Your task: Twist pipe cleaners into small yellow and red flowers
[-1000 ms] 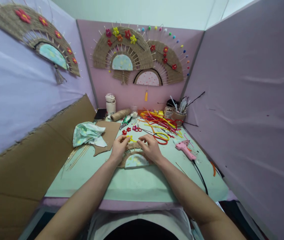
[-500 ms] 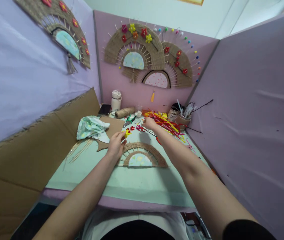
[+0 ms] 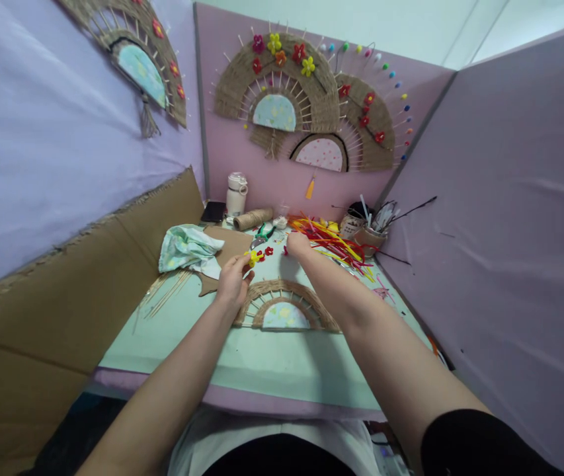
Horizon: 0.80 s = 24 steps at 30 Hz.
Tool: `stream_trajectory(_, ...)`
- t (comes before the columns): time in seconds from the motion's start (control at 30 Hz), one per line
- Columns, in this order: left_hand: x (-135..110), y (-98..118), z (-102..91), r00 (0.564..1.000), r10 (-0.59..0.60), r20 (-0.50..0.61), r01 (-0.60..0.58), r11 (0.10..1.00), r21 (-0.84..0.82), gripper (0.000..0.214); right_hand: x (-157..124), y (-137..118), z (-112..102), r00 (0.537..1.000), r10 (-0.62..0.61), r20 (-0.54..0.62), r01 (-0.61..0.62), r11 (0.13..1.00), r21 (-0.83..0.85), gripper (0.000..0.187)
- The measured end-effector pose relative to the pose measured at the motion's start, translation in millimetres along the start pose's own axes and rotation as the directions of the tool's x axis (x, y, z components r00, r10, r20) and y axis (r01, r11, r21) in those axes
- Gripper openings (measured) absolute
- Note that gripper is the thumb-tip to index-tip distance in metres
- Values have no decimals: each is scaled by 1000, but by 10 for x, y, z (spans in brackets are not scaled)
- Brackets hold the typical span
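A half-round jute fan (image 3: 286, 304) with stick spokes and a pale blue fabric centre lies flat on the green table (image 3: 272, 363). My left hand (image 3: 233, 281) hovers at the fan's left edge and pinches a small yellow flower (image 3: 252, 257) between thumb and fingers. My right hand (image 3: 297, 244) is stretched far back over the table, closed, beside small red and pink flowers (image 3: 268, 250) and the heap of coloured pipe cleaners (image 3: 328, 242). What its fingers hold is hidden.
A pale green cloth (image 3: 187, 249) on cardboard and loose bamboo sticks (image 3: 165, 297) lie left. A twine spool (image 3: 252, 218), white bottle (image 3: 237, 194), phone (image 3: 213, 211) and tool cup (image 3: 371, 233) stand at the back. Finished fans (image 3: 282, 99) hang on the partition walls. Cardboard (image 3: 63, 291) leans left.
My right hand left the fan and reached back toward the small flowers. My left hand lifted the yellow flower slightly. The view shifted left, hiding the glue gun and scissors.
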State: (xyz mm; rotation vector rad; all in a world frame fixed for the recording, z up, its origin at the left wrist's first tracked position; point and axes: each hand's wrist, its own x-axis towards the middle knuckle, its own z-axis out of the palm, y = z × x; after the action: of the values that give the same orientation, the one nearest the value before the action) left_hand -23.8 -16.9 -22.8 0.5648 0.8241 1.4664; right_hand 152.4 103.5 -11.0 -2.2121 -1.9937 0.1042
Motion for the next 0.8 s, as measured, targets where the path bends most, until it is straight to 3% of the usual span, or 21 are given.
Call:
stream_trajectory(0.27, -40, -28, 45, 1000, -11, -17, 12, 999, 37, 25, -338, 338, -181, 984, 116, -132, -93, 981, 170, 23)
stream_trajectory(0.33, -54, -46, 53, 1000, -16, 2, 16, 999, 46, 25, -473, 464, -206, 979, 150, -137, -108, 956, 272, 26)
stream_trajectory(0.43, -68, -80, 62, 999, -25, 40, 23, 998, 50, 25, -710, 585, -203, 993, 103, -56, -58, 844, 533, 22)
stream_trajectory(0.47, -71, -90, 65, 998, -29, 48, 26, 998, 49, 24, -793, 598, -194, 998, 51, -23, -24, 766, 642, 20)
stream_trajectory(0.5, -73, -99, 69, 998, -32, 52, 29, 999, 45, 24, -875, 597, -184, 999, -32, 18, 3, 555, 832, 19)
stream_trajectory(0.57, -73, -109, 75, 998, -38, 50, 37, 999, 37, 23, -1026, 556, -161, 986, -156, 55, -35, 127, 991, 26)
stream_trajectory(0.6, -72, -111, 77, 998, -41, 47, 39, 999, 35, 22, -1092, 521, -149, 981, -180, 65, -67, -2, 998, 31)
stream_trajectory(0.63, -69, -112, 78, 998, -42, 43, 41, 999, 33, 22, -1149, 480, -135, 979, -188, 77, -91, -66, 994, 34)
stream_trajectory(0.7, -58, -112, 76, 998, -40, 41, 39, 999, 28, 21, -1238, 385, -100, 985, -158, 64, -75, -68, 995, 38)
stream_trajectory(0.8, -38, -112, 71, 998, -23, 53, 22, 1000, 6, 17, -1314, 247, -17, 990, -134, -49, 63, 104, 993, 38)
